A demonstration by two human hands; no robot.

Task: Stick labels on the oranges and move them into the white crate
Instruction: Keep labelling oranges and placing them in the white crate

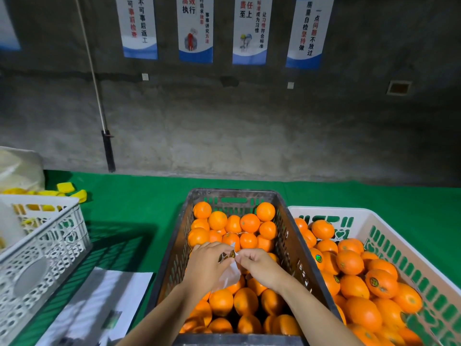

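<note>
- label strip (230,255): held between both hands above the dark crate (287,236); translucent backing hangs below.
- left hand (205,267): fingers curled, pinching the strip's left end.
- right hand (260,264): fingers curled, pinching the right end.
- oranges (249,223): fill the dark crate.
- white crate (324,211): just beside the dark crate, on the right; contains labelled oranges (381,283).
- green cover (149,208): under both crates.
</note>
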